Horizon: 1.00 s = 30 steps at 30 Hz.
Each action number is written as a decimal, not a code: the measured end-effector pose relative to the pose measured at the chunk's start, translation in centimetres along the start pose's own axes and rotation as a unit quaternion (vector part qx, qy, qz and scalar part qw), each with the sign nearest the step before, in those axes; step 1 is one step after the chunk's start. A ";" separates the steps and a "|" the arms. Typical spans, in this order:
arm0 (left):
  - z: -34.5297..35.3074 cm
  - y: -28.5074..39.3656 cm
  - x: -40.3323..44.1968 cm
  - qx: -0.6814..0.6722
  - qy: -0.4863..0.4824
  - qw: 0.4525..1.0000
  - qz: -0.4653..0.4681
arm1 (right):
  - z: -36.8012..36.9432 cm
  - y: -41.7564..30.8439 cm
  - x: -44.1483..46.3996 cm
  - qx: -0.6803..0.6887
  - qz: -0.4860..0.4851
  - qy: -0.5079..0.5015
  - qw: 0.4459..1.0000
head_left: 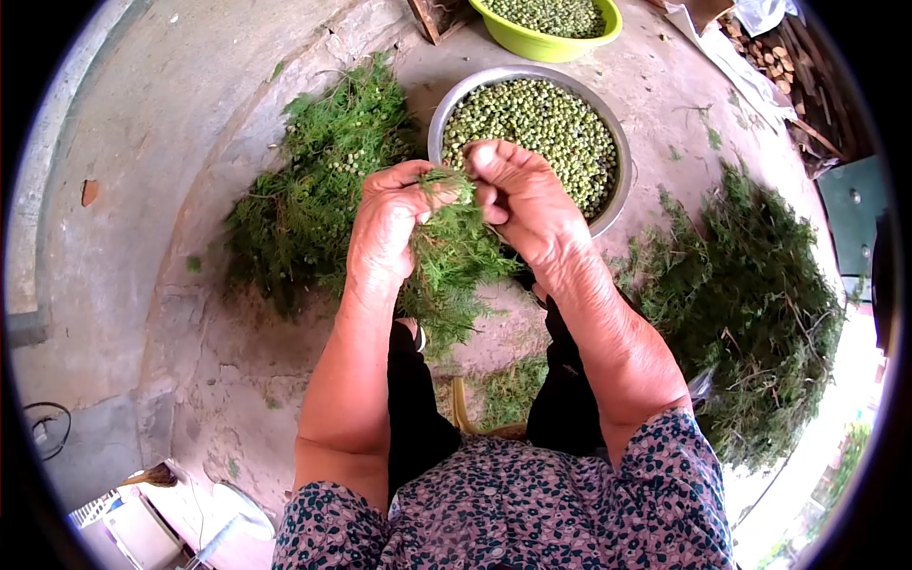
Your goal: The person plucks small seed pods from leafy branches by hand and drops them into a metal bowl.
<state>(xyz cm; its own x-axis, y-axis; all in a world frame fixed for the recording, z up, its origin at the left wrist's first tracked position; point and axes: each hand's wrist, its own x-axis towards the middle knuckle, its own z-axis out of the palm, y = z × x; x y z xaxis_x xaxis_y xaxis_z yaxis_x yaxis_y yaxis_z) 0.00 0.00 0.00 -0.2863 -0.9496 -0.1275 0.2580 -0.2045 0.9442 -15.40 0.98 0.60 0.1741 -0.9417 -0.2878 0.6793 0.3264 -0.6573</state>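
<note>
My left hand (388,223) is closed round the top of a green leafy sprig (451,256), which hangs down between my forearms. Just right of it, my right hand (522,195) has its thumb and fingers pressed together at the near edge of a metal basin (622,180). Whatever those fingertips hold is too small to make out. Small round green fruits (541,128) fill the basin. To the left of my left hand lies a heap of green branches (323,171) with pale round fruits among the leaves.
A yellow-green basin (532,43) with more fruits stands beyond the metal one. On the right lies a large pile of darker branches (750,313). Chopped wood (765,62) is at the upper right. A white fan (242,513) stands at the lower left.
</note>
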 end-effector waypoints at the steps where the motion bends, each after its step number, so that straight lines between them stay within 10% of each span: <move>1: 0.4 0.5 -0.2 -0.018 0.013 1.000 0.000 | -0.3 -0.1 0.2 0.069 -0.005 -0.010 0.998; 15: 0.5 0.7 0.2 -0.160 0.118 0.980 -0.006 | -0.6 -2.0 -0.7 0.056 -0.079 -0.058 0.994; 21: 1.0 1.0 0.2 -0.122 0.133 0.983 -0.034 | 0.7 -1.0 -1.1 -0.198 -0.017 -0.012 0.980; 30: 1.3 0.0 -0.1 -0.026 0.086 0.995 0.035 | 1.3 -0.5 -0.2 -0.440 -0.285 0.001 0.852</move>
<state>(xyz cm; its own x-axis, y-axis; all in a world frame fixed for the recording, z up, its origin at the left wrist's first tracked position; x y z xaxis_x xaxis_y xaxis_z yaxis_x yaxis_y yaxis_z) -1.15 0.37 0.42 -0.1041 -0.9878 -0.1156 0.3215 -0.1434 0.9360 -14.82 0.90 1.92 -0.0061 -0.9678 0.2516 -0.1445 -0.2481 -0.9579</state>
